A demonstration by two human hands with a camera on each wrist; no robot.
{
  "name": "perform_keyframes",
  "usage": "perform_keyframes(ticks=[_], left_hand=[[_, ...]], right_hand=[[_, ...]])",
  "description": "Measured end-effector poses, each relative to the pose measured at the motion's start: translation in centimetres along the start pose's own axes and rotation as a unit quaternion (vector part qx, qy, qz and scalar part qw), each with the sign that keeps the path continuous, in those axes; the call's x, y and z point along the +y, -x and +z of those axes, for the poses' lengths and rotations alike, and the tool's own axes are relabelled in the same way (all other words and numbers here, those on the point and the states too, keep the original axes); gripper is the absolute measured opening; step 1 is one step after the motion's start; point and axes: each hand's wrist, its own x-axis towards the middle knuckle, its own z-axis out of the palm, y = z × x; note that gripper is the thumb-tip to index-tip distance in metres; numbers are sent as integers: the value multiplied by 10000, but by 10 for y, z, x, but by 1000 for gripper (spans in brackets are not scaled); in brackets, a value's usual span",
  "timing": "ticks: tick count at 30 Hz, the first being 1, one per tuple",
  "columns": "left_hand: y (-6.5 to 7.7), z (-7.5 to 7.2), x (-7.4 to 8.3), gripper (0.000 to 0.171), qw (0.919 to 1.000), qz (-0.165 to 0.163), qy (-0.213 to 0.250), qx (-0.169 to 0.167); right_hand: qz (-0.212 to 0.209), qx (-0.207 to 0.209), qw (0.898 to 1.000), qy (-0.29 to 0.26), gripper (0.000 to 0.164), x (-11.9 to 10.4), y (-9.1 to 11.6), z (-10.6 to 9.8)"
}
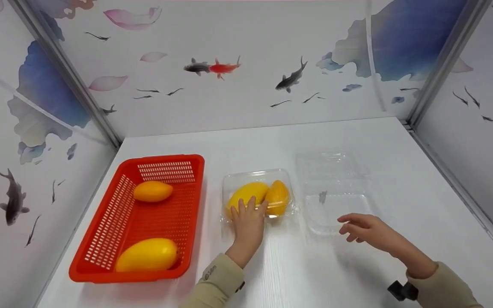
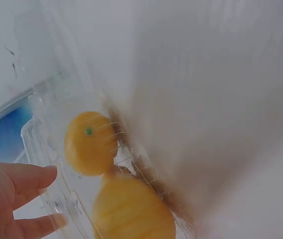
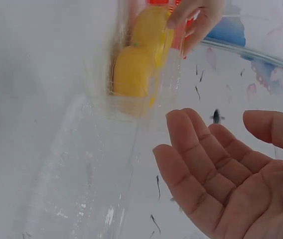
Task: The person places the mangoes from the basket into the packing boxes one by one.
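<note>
My left hand reaches over the front of a clear plastic box, its spread fingertips at the lid's front edge. Inside that box lie two yellow mangoes side by side, a larger mango on the left and a more orange mango on the right. In the left wrist view, the thumb and fingers are parted beside the box wall. My right hand hovers at the near side of a second clear box, which lies opened out flat. The right wrist view shows its palm holding nothing, fingers loosely bent.
On the left stands a red plastic basket with one mango toward its back and another mango at its front. Panels printed with fish and petals enclose the white table at the back and both sides.
</note>
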Motion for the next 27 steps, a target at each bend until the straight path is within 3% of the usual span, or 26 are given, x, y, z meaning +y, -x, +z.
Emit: perform_keyframes(ticks=[9, 13, 19, 23, 27], left_hand=[[-54, 14, -24, 39, 9973, -545, 456, -177], [-73, 19, -32, 42, 9947, -665, 581, -524], [-92, 21, -49, 45, 9929, -676, 502, -838], [-102, 25, -56, 44, 9941, -587, 523, -749], [-108, 30, -59, 43, 9943, -610, 577, -663]], right_hand=[[-2, 263, 9995, 197, 43, 2, 4, -4], [154, 386, 9988, 261, 45, 4, 4, -9], [535, 772, 9928, 742, 44, 12, 1, -35], [742, 1149, 9857, 989, 44, 27, -6, -59], [736, 1827, 9717, 1307, 42, 43, -18, -75]])
